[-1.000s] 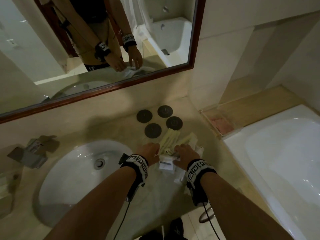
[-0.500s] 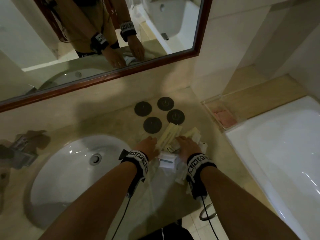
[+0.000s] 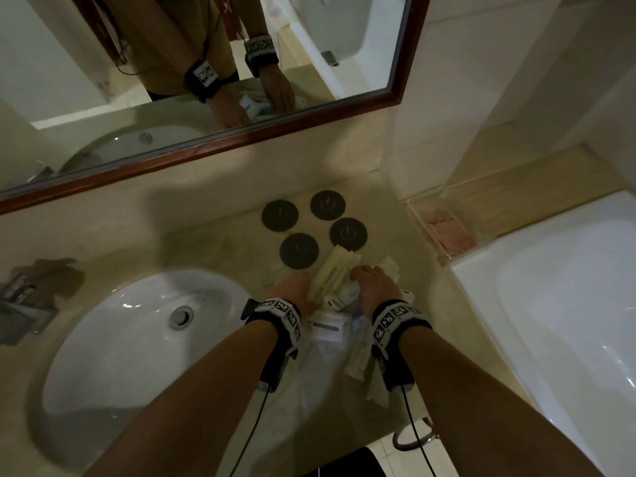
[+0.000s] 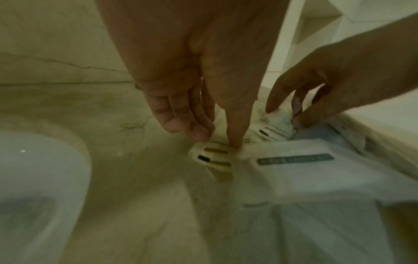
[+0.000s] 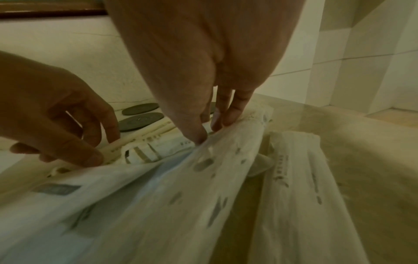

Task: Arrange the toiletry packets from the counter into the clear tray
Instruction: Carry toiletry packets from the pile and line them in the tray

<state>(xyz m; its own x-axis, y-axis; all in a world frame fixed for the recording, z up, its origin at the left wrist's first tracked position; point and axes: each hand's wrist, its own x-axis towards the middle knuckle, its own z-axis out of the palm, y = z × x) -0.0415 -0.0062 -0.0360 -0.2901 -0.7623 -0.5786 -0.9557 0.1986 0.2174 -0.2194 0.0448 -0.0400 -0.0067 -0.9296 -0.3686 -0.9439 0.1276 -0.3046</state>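
A heap of toiletry packets (image 3: 335,275) lies on the beige counter to the right of the sink. My left hand (image 3: 297,285) is at its left side and pinches a small cream packet with gold stripes (image 4: 212,157) between thumb and fingers (image 4: 199,134). My right hand (image 3: 370,284) is at the right side, where thumb and fingers (image 5: 228,117) pinch the top of a crinkled white packet (image 5: 226,142). A flat white packet with a grey label (image 3: 327,327) lies between my wrists. The clear tray (image 3: 418,218) stands at the counter's right end and holds something pink.
Four dark round coasters (image 3: 298,250) lie just beyond the heap. The white sink (image 3: 137,325) is to the left, with a tap (image 3: 20,304) at its far left. A bathtub (image 3: 557,304) borders the counter on the right. More long white packets (image 3: 358,359) lie under my right wrist.
The view has tilted down toward the counter. Both hands have stayed on the heap and drawn slightly closer together around the packets.
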